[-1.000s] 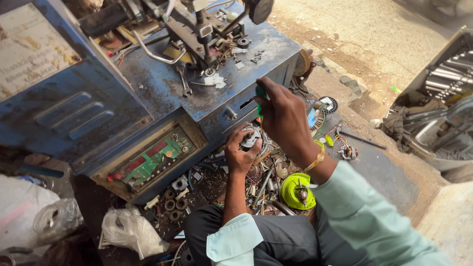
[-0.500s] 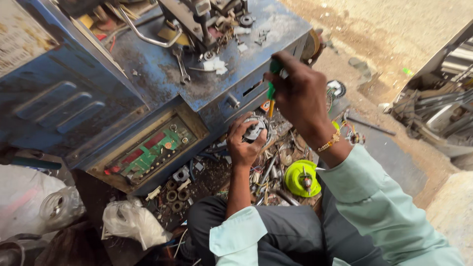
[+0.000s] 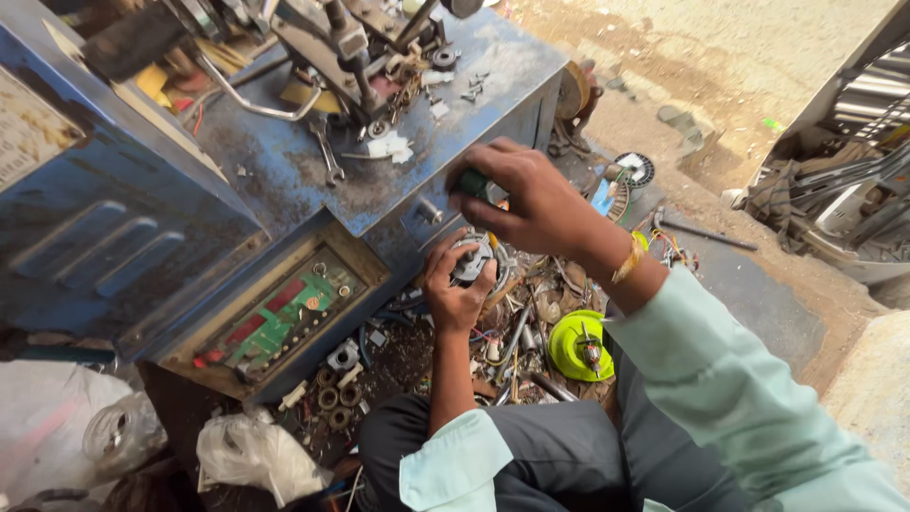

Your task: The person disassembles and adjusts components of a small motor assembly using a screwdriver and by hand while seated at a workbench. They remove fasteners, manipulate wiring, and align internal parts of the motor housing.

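Observation:
My left hand (image 3: pixel 453 292) grips a small round grey metal part (image 3: pixel 471 261) just below the front edge of a worn blue metal machine cabinet (image 3: pixel 313 180). Above it, my right hand (image 3: pixel 526 201) is closed around the green handle of a screwdriver (image 3: pixel 470 183), held against the cabinet's front face. A gold bracelet sits on my right wrist. Both arms wear pale green sleeves.
A green circuit board (image 3: pixel 280 318) shows in an open panel on the cabinet's side. Tools and a wrench (image 3: pixel 324 152) lie on its top. Scrap parts, rings and a lime-green disc (image 3: pixel 578 343) cover the ground. White plastic bags (image 3: pixel 254 453) lie at lower left; metal scrap (image 3: pixel 844 194) at right.
My right hand with the screwdriver has risen slightly along the cabinet front and now sits over the left hand. The left hand keeps hold of the round part. The view has shifted.

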